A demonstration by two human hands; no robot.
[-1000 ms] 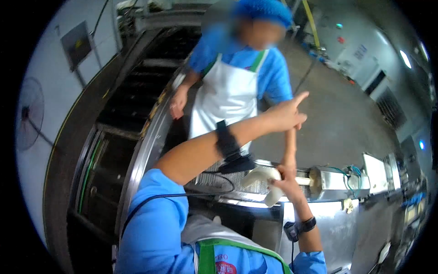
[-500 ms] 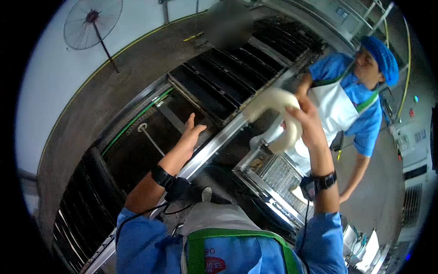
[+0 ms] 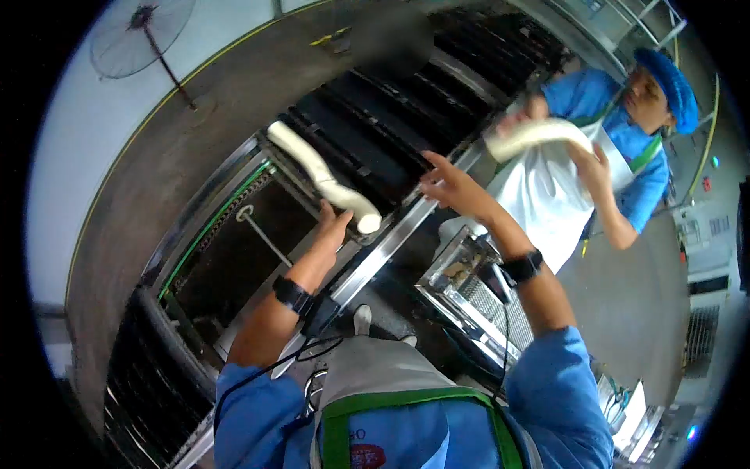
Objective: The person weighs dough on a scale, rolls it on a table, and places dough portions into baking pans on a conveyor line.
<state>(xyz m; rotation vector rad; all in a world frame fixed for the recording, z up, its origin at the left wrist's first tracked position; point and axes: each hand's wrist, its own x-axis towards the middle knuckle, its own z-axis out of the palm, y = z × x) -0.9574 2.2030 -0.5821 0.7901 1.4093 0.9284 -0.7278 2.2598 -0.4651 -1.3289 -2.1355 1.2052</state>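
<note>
A long, pale dough roll point(image 3: 316, 168) lies in a slight S-curve along the near end of the black trays point(image 3: 367, 133). My left hand point(image 3: 332, 230) is at its lower end, fingers stretched out and seeming to touch the dough without wrapping round it. My right hand point(image 3: 453, 186) hovers over the metal rail, fingers apart and holding nothing. To the right, a co-worker holds a second curved dough roll point(image 3: 543, 134) between both hands, slightly blurred.
A metal rail point(image 3: 383, 254) edges the conveyor in front of me. Below the trays is an open frame with a rod point(image 3: 266, 234) and a green strip point(image 3: 211, 227). A perforated metal tray point(image 3: 488, 301) stands right. The co-worker's apron point(image 3: 539, 195) is close by.
The dough roll from my right hand now lies by the trays, under my left fingers. My right hand has let go and moved left. The co-worker has raised another dough roll.
</note>
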